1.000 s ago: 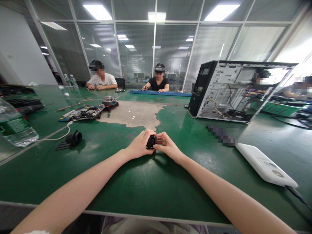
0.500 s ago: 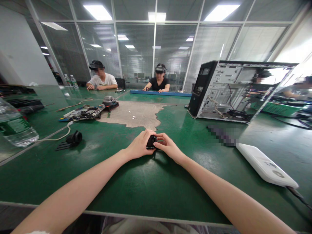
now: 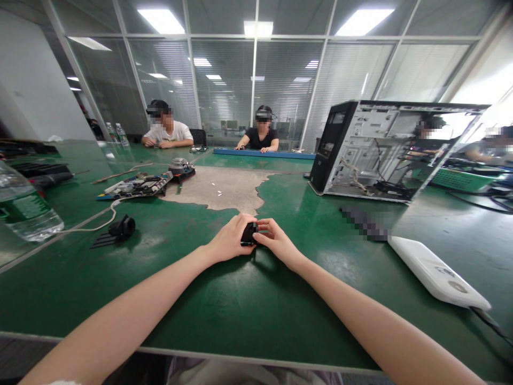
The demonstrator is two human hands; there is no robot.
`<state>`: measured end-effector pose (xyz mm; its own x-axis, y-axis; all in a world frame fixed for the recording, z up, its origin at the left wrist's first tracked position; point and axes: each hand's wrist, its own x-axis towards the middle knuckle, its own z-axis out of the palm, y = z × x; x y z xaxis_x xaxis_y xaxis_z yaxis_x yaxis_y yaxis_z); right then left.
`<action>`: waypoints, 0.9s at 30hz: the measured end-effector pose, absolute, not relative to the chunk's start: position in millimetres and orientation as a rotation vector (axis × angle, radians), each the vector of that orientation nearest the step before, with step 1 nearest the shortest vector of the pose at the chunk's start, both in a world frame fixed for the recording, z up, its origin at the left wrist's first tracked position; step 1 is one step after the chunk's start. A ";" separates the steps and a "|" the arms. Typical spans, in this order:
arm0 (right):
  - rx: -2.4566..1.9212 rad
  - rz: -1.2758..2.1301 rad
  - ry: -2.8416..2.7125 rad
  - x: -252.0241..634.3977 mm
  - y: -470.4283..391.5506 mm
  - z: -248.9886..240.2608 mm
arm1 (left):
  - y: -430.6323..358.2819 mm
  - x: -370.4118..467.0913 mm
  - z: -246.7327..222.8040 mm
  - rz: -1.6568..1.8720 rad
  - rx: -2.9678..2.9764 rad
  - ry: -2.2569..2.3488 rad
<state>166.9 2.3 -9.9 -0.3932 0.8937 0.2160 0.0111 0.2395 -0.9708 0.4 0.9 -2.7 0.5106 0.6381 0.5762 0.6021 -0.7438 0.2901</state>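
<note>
A small black boxy part [image 3: 248, 234] is held between my two hands just above the green table [image 3: 256, 305]; its exact kind cannot be made out. My left hand [image 3: 230, 235] wraps round its left side, the fingers over the top and partly hidden behind it. From the right, my right hand [image 3: 276, 240] grips its edge with thumb and bent fingertips. A black clip-like piece with long prongs [image 3: 120, 228] lies on the table to the left of my hands.
An open computer case [image 3: 360, 152] stands at the right. A white power bank [image 3: 438, 271] with a cable lies nearer. To the left are a circuit board [image 3: 138, 186], a white cable [image 3: 108, 222] and a water bottle [image 3: 26, 203]. Two people sit across the table beyond a blue strip [image 3: 264, 153].
Almost nothing differs. The black part is turned very slightly in my fingers, and both hands stay in the same place.
</note>
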 end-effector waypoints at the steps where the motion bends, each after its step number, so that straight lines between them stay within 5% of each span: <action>1: -0.876 1.271 -1.649 167.1 2.2 -9.4 | 1.0 0.4 -2.7 1.062 2.683 1.103; 27: -0.725 1.226 -1.665 165.8 3.5 -12.8 | 3.3 -1.0 -5.0 1.037 2.703 1.092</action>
